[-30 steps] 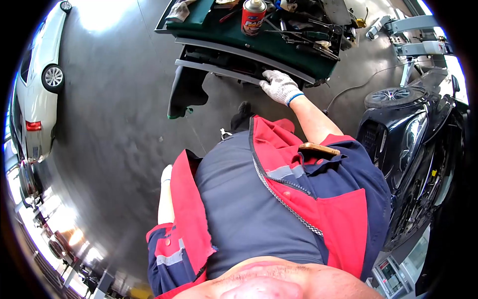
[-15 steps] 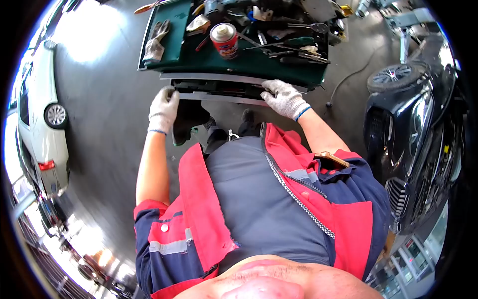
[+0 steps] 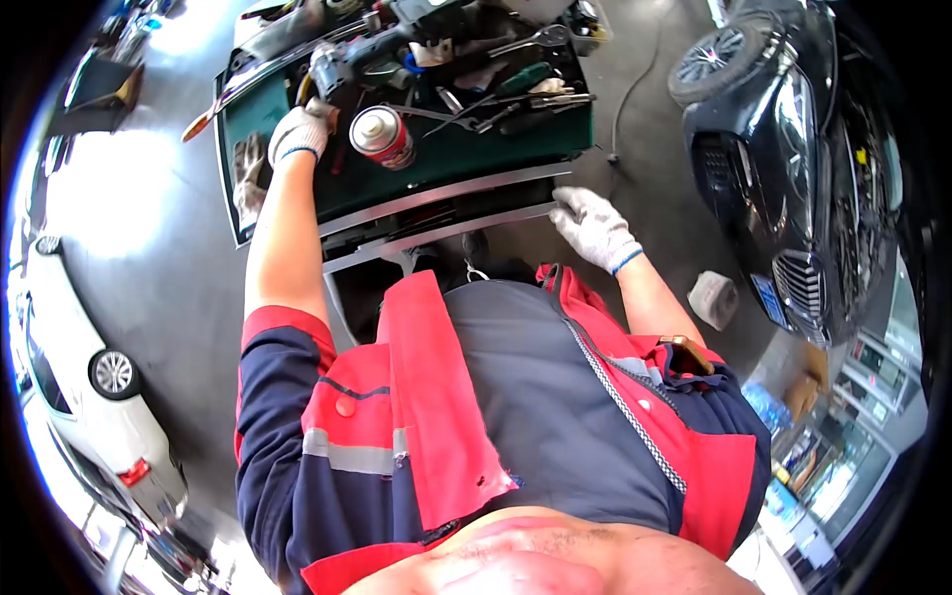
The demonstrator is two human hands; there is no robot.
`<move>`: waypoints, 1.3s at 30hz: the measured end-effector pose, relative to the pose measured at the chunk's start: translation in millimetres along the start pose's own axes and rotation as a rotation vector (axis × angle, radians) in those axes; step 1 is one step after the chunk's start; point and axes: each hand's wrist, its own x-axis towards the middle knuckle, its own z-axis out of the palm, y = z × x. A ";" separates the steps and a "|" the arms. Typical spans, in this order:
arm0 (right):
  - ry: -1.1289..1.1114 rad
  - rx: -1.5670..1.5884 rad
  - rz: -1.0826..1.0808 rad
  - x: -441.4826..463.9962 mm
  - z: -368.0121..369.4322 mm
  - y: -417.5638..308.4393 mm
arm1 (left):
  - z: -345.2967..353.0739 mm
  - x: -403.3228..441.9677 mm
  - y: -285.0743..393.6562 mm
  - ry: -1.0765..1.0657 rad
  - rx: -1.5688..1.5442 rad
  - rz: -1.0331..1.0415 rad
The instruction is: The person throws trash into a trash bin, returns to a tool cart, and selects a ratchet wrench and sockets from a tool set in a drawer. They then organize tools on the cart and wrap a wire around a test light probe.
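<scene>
A: Head view, left hand?
B: Left hand (image 3: 300, 131), gloved, between 10 and 11 o'clock over the green cart top (image 3: 461, 162), fingers curled, can't tell what's gripped
A: Right hand (image 3: 593, 228)?
B: Gloved, 2 o'clock, fingers bent at the drawer (image 3: 436, 239) front's end, can't tell if gripping
A: Drawer?
B: Near 12, pulled out. Red can (image 3: 383, 139) at 11, loose glove (image 3: 248, 180) at 10

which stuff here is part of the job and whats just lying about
Part of the job, judging by the hands:
tool cart, left hand on or over its top
open drawer, right hand at its edge

Seemingly just lying about:
red can
loose glove
ratchet
</scene>
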 end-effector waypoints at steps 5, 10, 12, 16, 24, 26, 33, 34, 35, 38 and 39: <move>0.247 -0.023 0.132 86.6 -37.4 -10.1 | 7.2 8.3 -23.0 0.191 -0.179 0.087; 0.290 -0.080 0.336 192.9 -46.9 -5.0 | -19.7 -38.3 -52.8 0.080 -1.439 -0.047; 0.318 -0.057 0.272 222.4 -46.9 12.3 | -26.4 -64.8 -76.5 -0.078 -1.770 0.064; 0.680 0.564 0.004 193.4 -62.2 -16.9 | -34.3 -121.3 -93.3 -0.263 -2.037 0.398; 0.134 1.163 -0.821 104.4 -62.8 -139.0 | -38.7 -206.6 -56.2 -0.135 -1.922 0.347; 0.081 1.044 -0.999 83.7 -52.1 -165.6 | -38.1 -230.3 -41.7 -0.145 -1.912 0.346; -0.411 1.437 -0.848 38.2 -28.3 -190.4 | -8.4 -300.3 -41.2 -0.056 -1.569 0.094; -0.492 1.493 -0.776 33.8 -29.2 -191.2 | 0.8 -310.8 -48.3 -0.030 -1.533 0.045; -0.588 1.607 -0.725 29.4 -31.3 -196.4 | 9.8 -321.2 -55.7 -0.021 -1.542 -0.025; -0.869 1.812 -0.384 14.2 -38.7 -211.2 | 32.8 -352.0 -77.8 0.034 -1.570 -0.147; -0.870 1.853 -0.047 2.1 -41.9 -222.8 | 36.8 -362.2 -84.9 0.041 -1.596 -0.195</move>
